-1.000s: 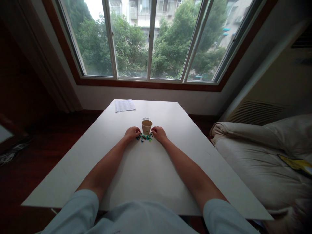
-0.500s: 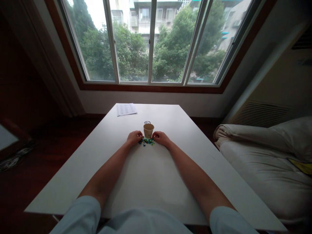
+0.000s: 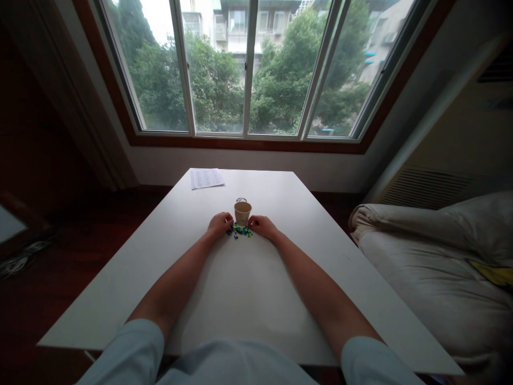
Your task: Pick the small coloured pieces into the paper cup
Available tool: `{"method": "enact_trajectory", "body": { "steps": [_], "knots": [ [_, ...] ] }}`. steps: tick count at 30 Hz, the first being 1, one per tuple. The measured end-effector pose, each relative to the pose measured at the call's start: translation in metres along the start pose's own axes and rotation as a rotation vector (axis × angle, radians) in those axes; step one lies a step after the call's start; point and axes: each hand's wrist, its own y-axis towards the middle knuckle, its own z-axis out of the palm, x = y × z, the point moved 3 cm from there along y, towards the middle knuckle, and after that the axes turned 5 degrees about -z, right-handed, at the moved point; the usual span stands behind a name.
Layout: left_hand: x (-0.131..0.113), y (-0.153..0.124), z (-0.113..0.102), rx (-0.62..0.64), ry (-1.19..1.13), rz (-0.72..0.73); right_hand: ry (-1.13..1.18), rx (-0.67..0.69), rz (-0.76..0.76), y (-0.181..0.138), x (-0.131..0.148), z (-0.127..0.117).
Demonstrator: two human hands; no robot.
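A brown paper cup stands upright on the white table. Many tiny blue, green, yellow and dark pieces lie scattered on the tabletop just in front of it. To the left of the cup, my left hand rests low with curled fingers at the edge of the pieces. On the other side, my right hand is curled in, its fingertips close to the cup's base and the pieces. Both hands' fingers are drawn together; whatever is between them is too small to make out.
Behind the cup lies a small thin dark-and-white looped thing. Paper sheets are at the far left corner of the table. A pale covered sofa is on the right, and a window rises beyond the table.
The camera view has shifted slightly. My hands stay at either side of the cup, with only small finger movement at most.
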Motion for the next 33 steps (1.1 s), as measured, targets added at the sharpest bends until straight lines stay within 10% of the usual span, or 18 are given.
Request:
{"method": "enact_trajectory", "body": {
  "steps": [18,33],
  "knots": [
    [-0.033,-0.013,-0.017,-0.362,-0.294,0.061,0.068,-0.227,0.132,-0.004,-0.005,-0.006],
    [-0.058,-0.026,-0.023,-0.383,-0.161,0.216,0.055,-0.247,0.129,-0.004,-0.005,-0.005]
  ]
}}
